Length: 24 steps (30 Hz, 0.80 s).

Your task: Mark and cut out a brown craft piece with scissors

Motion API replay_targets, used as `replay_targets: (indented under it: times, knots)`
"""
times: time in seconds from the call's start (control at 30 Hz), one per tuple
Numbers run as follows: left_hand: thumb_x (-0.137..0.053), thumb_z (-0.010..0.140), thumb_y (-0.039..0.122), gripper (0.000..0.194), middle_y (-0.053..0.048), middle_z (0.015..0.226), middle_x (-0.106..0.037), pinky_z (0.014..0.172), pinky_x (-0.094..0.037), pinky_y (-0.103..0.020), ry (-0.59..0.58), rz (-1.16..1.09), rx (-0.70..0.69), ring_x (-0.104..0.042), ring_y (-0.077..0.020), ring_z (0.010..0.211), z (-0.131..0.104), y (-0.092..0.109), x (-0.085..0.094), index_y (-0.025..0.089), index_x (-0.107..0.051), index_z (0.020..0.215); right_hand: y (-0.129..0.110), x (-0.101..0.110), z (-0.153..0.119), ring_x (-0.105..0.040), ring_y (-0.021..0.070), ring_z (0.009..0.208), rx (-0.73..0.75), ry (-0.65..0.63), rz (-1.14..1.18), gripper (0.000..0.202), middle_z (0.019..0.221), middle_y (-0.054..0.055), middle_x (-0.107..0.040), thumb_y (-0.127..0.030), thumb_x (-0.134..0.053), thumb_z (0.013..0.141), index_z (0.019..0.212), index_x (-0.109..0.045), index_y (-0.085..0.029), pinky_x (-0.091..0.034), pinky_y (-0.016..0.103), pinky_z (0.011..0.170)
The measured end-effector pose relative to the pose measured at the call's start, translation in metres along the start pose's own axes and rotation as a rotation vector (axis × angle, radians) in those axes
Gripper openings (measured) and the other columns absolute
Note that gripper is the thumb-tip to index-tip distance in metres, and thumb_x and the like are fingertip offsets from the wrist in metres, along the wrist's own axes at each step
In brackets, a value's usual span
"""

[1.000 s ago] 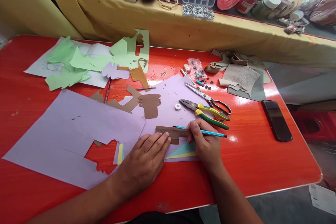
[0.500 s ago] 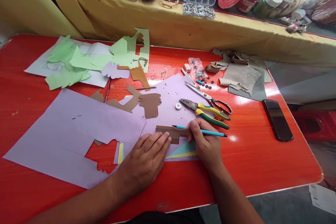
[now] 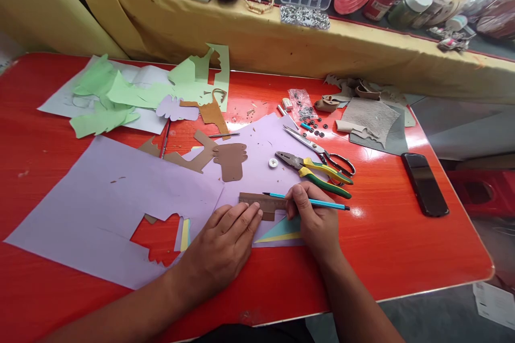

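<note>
My left hand (image 3: 225, 244) lies flat, its fingers stretched out and pressing on a small brown leather piece (image 3: 267, 215). A see-through ruler (image 3: 265, 202) with fine markings seems to lie across that piece, partly hidden by my fingers. Between thumb and fingers, my right hand (image 3: 316, 220) holds a light blue pen (image 3: 328, 204), its dark tip pointing left along the upper edge of the piece. Under both lies a purple paper sheet (image 3: 261, 144). Just above sits a cut brown leather shape (image 3: 231, 163) with scalloped sides.
Green-and-yellow pliers (image 3: 322, 171), scissors (image 3: 317, 147) and a round metal piece (image 3: 273, 163) lie beyond my right hand. A phone (image 3: 425, 185) rests at the right. Purple cut paper (image 3: 100, 209) spreads at the left, green paper scraps (image 3: 132, 91) behind. Leather scraps (image 3: 370, 115) are at back right.
The pen's tip has shifted very slightly left, its back end tilting a little. My left hand has stayed in place on the brown piece.
</note>
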<state>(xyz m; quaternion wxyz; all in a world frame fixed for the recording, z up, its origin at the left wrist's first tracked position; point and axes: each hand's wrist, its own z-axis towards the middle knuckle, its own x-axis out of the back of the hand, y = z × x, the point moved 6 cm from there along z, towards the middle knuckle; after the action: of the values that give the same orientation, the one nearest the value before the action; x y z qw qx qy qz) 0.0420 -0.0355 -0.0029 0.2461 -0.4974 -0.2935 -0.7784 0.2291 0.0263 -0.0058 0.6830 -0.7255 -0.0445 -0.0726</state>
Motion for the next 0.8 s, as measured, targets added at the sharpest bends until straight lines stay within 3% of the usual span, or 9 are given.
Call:
replay_targets:
  times: [0.23,0.53,0.8]
  knots:
    - [-0.053,0.104,0.011,0.045,-0.016,0.145,-0.074,0.113,-0.045,-0.050,0.009,0.007,-0.005,-0.062,-0.0330,0.132,-0.002,0.000,-0.002,0.003,-0.065,0.146,-0.002,-0.017,-0.006,-0.057,0.0160,0.053,-0.024,-0.114,-0.013,0.045,0.059,-0.002,-0.061,-0.058,-0.060,0.109,0.081,-0.069,-0.023,-0.047,0.029,0.056]
    - [-0.052,0.104,0.012,0.044,-0.015,0.144,-0.074,0.112,-0.047,-0.050,0.034,0.018,-0.007,-0.063,-0.0326,0.131,-0.005,0.000,-0.005,0.005,-0.067,0.145,-0.026,-0.031,-0.001,-0.059,0.0165,0.058,0.086,-0.163,-0.110,0.042,0.061,-0.001,-0.062,-0.048,-0.061,0.111,0.078,-0.068,-0.024,-0.048,0.030,0.060]
    - [-0.055,0.102,0.011,0.047,-0.016,0.147,-0.072,0.114,-0.046,-0.049,0.046,0.013,-0.016,-0.061,-0.0326,0.136,-0.005,0.000,-0.005,0.003,-0.064,0.148,-0.021,-0.043,0.006,-0.057,0.0167,0.059,0.070,-0.189,-0.166,0.044,0.061,-0.002,-0.061,-0.051,-0.059,0.111,0.077,-0.066,-0.024,-0.048,0.030,0.060]
